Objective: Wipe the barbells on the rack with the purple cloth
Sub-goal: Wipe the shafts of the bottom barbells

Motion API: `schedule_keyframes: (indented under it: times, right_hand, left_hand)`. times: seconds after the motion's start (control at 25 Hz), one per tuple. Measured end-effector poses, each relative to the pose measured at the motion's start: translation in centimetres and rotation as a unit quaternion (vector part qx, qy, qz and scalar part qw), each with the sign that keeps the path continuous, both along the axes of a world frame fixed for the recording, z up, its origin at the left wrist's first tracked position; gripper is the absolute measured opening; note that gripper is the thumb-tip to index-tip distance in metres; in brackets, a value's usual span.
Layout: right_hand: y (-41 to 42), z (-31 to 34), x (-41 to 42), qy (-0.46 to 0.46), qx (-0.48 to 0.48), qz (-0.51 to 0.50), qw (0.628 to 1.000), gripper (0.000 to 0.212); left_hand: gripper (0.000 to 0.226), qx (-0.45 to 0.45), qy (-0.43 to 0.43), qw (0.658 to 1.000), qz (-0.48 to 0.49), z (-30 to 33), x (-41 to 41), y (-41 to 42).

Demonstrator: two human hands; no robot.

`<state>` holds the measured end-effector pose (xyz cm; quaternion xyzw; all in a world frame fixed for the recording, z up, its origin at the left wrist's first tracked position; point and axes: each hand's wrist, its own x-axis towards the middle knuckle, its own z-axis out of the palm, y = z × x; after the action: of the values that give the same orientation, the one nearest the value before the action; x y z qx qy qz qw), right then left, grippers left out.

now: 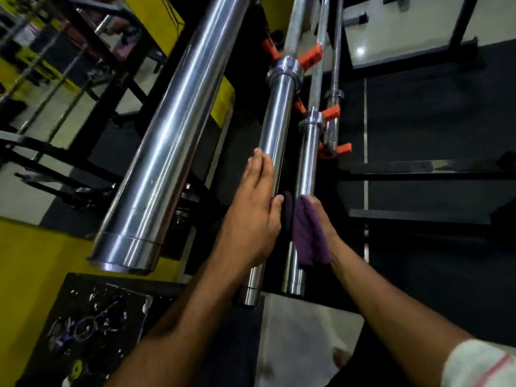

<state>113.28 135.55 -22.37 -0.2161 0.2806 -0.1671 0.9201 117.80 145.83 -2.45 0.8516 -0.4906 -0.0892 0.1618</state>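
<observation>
**Purple cloth on the third sleeve, bars racked close**

Purple cloth (pixel 308 233) is wrapped against the sleeve of the third barbell (pixel 305 163), held there by the right hand (pixel 325 222), whose fingers curl around the cloth from behind the bar. The left hand (pixel 252 208) lies flat with straight fingers along the second barbell (pixel 275 129), thumb touching its side, gripping nothing.

Risk, as I judge it: the sleeves sit close together, so a stroke could jam knuckles between the bars or against the orange clips (pixel 331 112). Polished steel is slick; the bracing palm could slip, and the loose cloth tail might snag.
</observation>
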Motion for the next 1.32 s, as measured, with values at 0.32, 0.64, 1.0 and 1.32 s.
schedule_keyframes:
  times: [0.32, 0.64, 1.0, 1.32]
  right_hand:
    - [-5.8, -3.9, 3.4, 0.033, -0.111, -0.083, 0.990, 0.036]
    - [1.4, 1.1, -2.5, 0.046, -0.018, -0.017, 0.999, 0.051]
    - [6.4, 0.9, -4.0, 0.047, 0.001, 0.004, 0.999, 0.027]
    - [10.3, 0.8, -6.1, 0.061, 0.063, 0.004, 0.996, 0.039]
  left_hand:
    - [0.068, 0.002, 0.012, 1.000, 0.004, 0.2, -0.1, 0.0]
    - [0.068, 0.008, 0.024, 1.000, 0.008, 0.8, -0.6, 0.3]
    - [0.068, 0.009, -0.014, 1.000, 0.005, 0.8, -0.6, 0.2]
    - [0.067, 0.016, -0.023, 1.000, 0.002, 0.6, -0.6, 0.4]
